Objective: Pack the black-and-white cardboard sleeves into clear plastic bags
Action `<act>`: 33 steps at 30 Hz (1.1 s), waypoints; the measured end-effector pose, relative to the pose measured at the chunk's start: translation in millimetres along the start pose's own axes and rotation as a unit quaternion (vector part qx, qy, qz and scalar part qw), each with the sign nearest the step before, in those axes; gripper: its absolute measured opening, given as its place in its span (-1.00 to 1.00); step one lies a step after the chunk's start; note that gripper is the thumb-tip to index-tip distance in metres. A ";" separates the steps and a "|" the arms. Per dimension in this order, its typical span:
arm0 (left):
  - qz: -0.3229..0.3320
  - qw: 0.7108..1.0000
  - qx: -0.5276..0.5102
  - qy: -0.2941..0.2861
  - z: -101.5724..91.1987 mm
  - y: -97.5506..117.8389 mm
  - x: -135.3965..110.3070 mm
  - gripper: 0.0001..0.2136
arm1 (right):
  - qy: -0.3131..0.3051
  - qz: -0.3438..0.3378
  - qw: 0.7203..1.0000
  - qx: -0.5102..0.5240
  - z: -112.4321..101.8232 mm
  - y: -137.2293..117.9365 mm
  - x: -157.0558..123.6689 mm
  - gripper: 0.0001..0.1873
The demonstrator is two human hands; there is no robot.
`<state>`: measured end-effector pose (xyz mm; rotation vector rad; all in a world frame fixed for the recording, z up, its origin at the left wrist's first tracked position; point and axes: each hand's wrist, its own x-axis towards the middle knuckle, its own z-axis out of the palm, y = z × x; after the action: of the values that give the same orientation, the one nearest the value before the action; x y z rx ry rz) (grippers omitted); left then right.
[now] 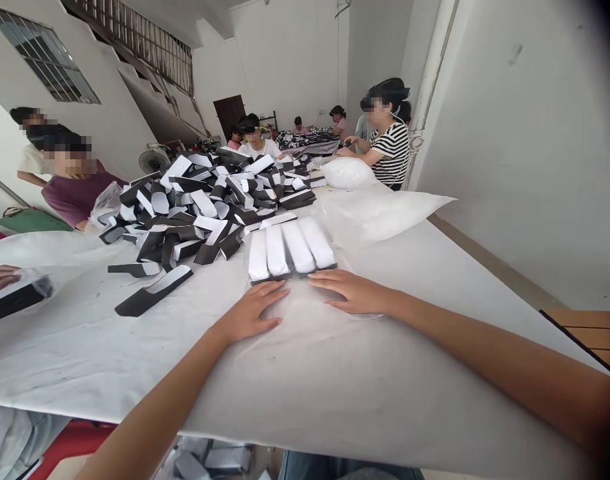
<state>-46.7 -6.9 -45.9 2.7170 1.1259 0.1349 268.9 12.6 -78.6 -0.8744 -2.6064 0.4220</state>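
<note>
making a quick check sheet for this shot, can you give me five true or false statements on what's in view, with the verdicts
1. Four white pieces lie side by side just beyond the left hand and right hand. True.
2. The right hand is holding a pair of scissors. False: it is open, with its fingers at the near end of the four white pieces.
3. A pile of black and white pieces lies on the table. True.
4. The striped top appears to the left of the pile. False: it appears to the right.
5. A fan shows behind the pile, toward its left side. True.
</note>
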 end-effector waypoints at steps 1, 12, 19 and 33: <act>0.001 1.000 0.006 -0.009 0.7 0.7 0.4 -0.40 | -0.005 0.004 1.000 -0.006 0.4 -0.4 0.7 -0.40; 0.031 0.995 0.066 -0.072 -7.1 -14.0 -35.3 -0.33 | -0.109 0.020 0.994 -0.012 -20.0 18.6 -32.7 -0.22; -0.044 0.997 0.057 -0.040 -19.6 -16.0 -73.3 -0.43 | -0.104 0.090 0.990 0.009 -44.8 22.1 -72.5 -0.27; -0.068 0.985 0.158 -0.019 -12.8 54.1 -81.0 -0.68 | -0.065 0.030 0.992 -0.106 -29.6 -46.0 -62.9 -0.70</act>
<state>-68.6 -99.7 -22.5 2.8810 1.4264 -0.1265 304.4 -56.8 -49.5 -1.0282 -2.7885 0.2279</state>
